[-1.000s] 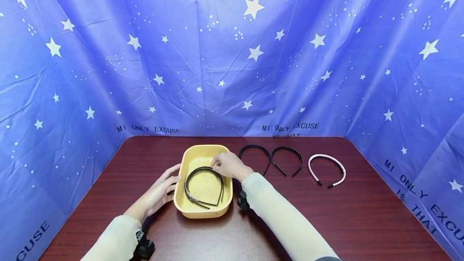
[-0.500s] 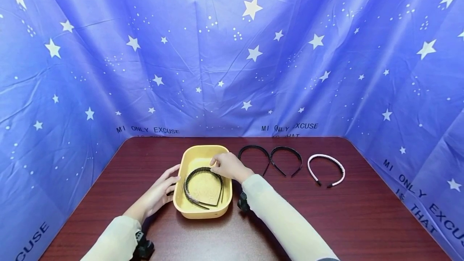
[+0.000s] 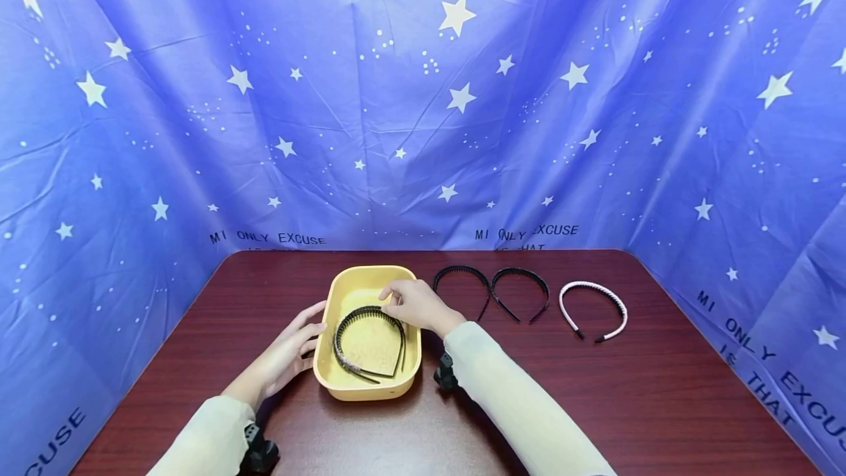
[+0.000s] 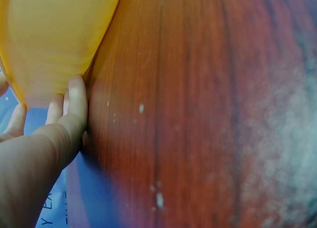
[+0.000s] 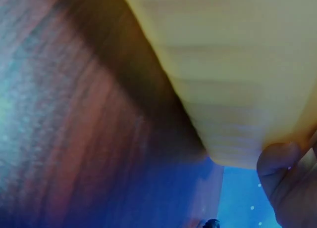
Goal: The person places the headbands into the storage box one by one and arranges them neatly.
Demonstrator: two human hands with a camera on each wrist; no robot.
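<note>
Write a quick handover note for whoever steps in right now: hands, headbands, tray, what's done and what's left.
Left hand: open, fingers against the yellow tray's left wall.
Right hand: over the tray's far right rim, fingertips at the toothed black headband; grip unclear.
Done: that headband lies inside the tray.
Left: two black headbands and the pink and white headband lie on the table, right of the tray.

Staged recording booth, not a lived-in room, blue star-printed cloth backdrop (image 3: 423, 94) draped on 3 sides, left, far and right, dark red-brown wooden table (image 3: 661, 402) enclosed within it
</note>
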